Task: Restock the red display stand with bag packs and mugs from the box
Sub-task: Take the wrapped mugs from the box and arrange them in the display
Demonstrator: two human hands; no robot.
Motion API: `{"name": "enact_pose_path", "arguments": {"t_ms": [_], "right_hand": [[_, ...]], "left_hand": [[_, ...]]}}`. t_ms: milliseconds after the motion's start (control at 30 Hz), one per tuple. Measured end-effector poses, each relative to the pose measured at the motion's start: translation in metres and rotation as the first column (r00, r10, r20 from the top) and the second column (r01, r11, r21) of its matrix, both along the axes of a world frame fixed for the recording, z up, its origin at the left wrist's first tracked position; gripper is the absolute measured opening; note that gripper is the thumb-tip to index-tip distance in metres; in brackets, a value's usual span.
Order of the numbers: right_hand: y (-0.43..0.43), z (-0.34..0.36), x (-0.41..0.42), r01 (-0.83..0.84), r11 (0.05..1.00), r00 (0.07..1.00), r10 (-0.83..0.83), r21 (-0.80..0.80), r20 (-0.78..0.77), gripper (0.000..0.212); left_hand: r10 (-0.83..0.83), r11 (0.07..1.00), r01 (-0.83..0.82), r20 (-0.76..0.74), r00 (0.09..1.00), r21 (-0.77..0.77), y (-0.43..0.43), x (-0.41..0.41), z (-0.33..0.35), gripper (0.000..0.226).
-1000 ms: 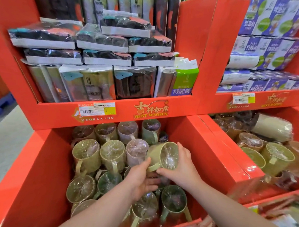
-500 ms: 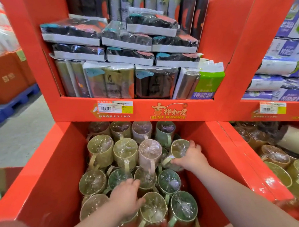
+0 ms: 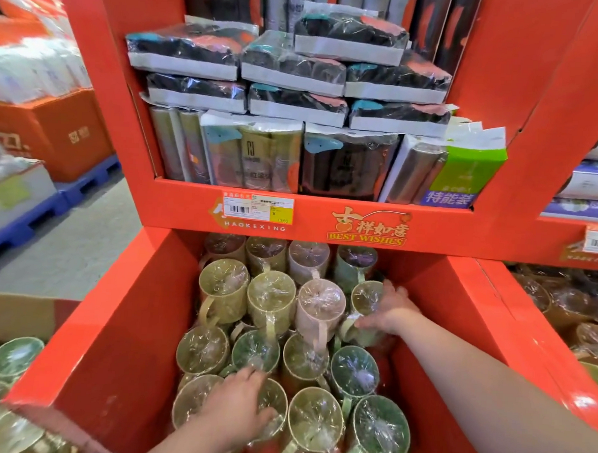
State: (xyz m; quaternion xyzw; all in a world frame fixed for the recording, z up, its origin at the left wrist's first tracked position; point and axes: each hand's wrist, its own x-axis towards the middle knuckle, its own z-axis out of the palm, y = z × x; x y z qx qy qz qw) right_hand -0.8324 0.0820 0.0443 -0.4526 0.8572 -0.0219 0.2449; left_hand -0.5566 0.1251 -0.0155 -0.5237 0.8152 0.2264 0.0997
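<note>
In the bin [image 3: 132, 321], mug [image 3: 366, 297] — under right fingers [image 3: 395, 293]

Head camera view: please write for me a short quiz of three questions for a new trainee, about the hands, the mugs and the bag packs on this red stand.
1. True or false: the left hand rests on wrapped mugs at the front of the lower bin.
2. What does the right hand hold? A) a bag pack B) a wrapped olive mug C) a roll of tape
3. Fill in: the bag packs are stacked on the ___ shelf, above the mugs.
Key: 1 true; 2 B; 3 upper.
</note>
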Motion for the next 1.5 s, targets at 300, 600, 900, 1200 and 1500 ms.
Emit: {"name": "enact_pose_path", "arguments": {"t_ms": [300, 600, 900, 1200, 1500], "right_hand": [[-0.007, 0.005, -0.011, -0.216, 0.974, 0.976, 0.215, 0.061, 0.030, 0.116], [-0.010, -0.001, -0.005, -0.217, 0.967, 0.975, 0.221, 0.135, -0.013, 0.123], [0.000, 0.007, 0.006, -0.163, 0.971, 0.983, 0.175, 0.173, -0.059, 0.120], [0.023, 0.028, 0.045, -0.509, 0.852, 0.848, 0.471, -0.126, -0.243, 0.058], [0.051, 0.014, 0.093, -0.821, 0.570, 0.539, 0.759, -0.029, -0.365, 0.042]], "left_hand": [[0.039, 0.999, -0.039, -0.040, 0.998, 0.011, -0.002, 0.002, -0.001, 0.072], [0.030, 0.999, -0.030, -0.018, 0.999, 0.015, -0.004, 0.004, -0.003, 0.067], [0.023, 1.000, -0.023, -0.017, 1.000, 0.002, -0.006, 0.001, 0.003, 0.066], [0.044, 0.994, -0.042, 0.014, 0.999, -0.098, 0.001, -0.003, 0.012, 0.066], [0.130, 0.966, -0.113, 0.060, 0.990, -0.233, 0.023, 0.010, 0.019, 0.061]]}}
